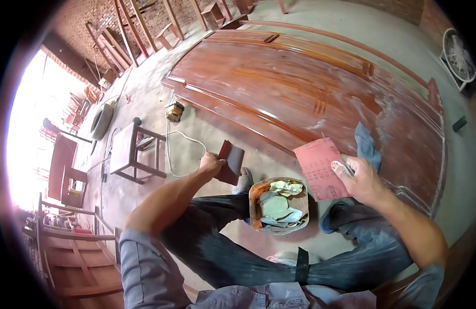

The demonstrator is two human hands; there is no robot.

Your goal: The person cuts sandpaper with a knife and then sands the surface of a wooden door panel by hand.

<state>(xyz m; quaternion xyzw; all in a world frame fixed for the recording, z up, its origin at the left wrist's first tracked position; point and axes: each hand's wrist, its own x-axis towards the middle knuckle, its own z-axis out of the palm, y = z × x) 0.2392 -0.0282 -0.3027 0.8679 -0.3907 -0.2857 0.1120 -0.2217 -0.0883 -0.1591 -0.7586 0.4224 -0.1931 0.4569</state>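
My left hand (213,165) is closed on a folded dark sheet (231,164), brown-red on one part and grey on the other. To the right, my right hand (357,177) grips the edge of a flat pink sandpaper sheet (321,170) with printing on its face, thumb on top. Between my knees stands a tub (253,206) holding pale green and whitish crumpled pieces. Beyond both hands lies a large reddish-brown wooden panel (269,82) with whitish smears. A blue-grey cloth (367,147) rests on the panel, just past my right hand.
A small wooden stool (126,149) is at the left, near a yellowish power tool (174,111) with a pale cord. Farther left is a tyre (101,122). Wooden frame furniture (81,244) stands at the lower left. A white fan (458,56) is at the upper right.
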